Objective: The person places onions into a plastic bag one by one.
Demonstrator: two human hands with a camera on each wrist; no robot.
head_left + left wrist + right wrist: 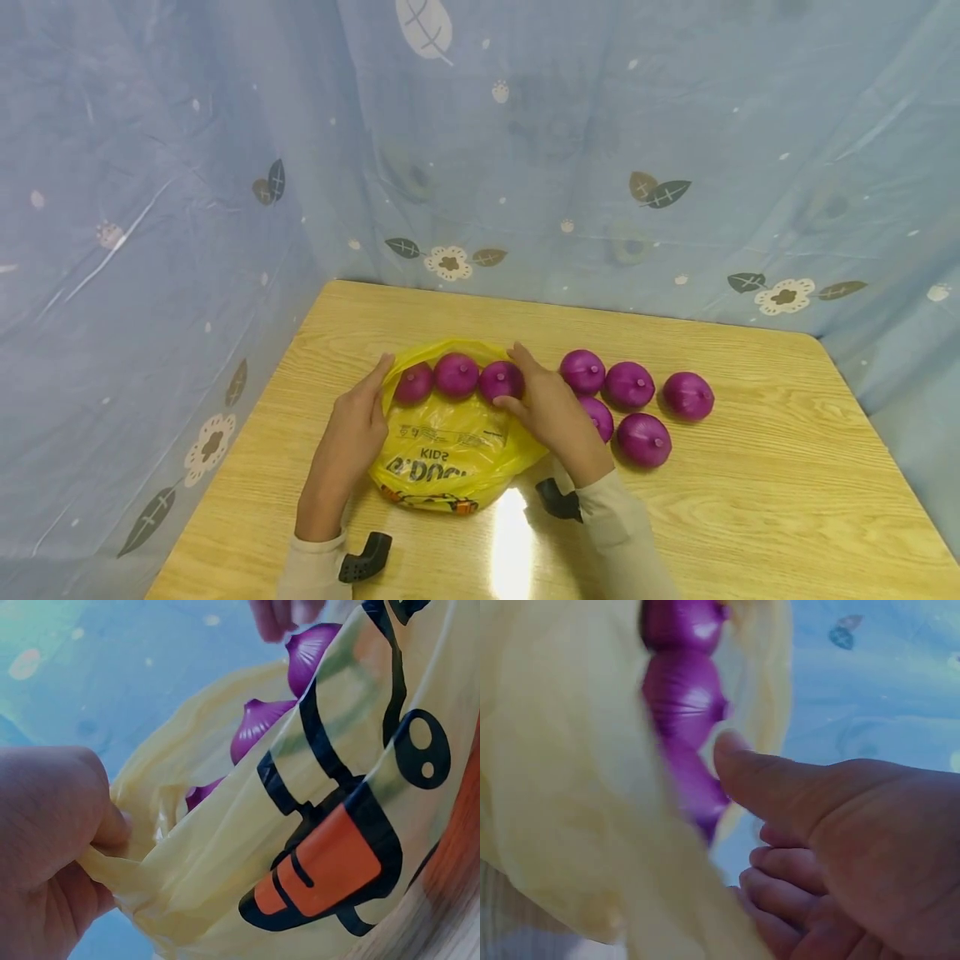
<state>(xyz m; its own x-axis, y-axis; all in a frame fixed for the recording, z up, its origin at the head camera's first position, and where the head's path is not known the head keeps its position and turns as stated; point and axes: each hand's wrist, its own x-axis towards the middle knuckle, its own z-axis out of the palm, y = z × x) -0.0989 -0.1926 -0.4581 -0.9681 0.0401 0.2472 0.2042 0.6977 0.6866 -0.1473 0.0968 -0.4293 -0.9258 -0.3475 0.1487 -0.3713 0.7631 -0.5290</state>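
A yellow plastic bag (438, 467) with black print lies on the table, its mouth spread open. Three purple onions (457, 375) sit in a row inside the mouth. At the bag's left rim, my left hand (358, 425) pinches the plastic between thumb and fingers, as the left wrist view shows. My right hand (553, 408) is at the right rim, beside the rightmost onion (501, 381). In the right wrist view its thumb lies close to an onion (684, 697), with a gap between thumb and loosely bent fingers; contact is hard to tell.
Several more purple onions (629, 385) lie on the wooden table (780, 467) right of the bag, one partly hidden by my right hand. A blue patterned curtain (555, 150) hangs behind the table and along its sides. Black wrist mounts (366, 558) sit by both sleeves.
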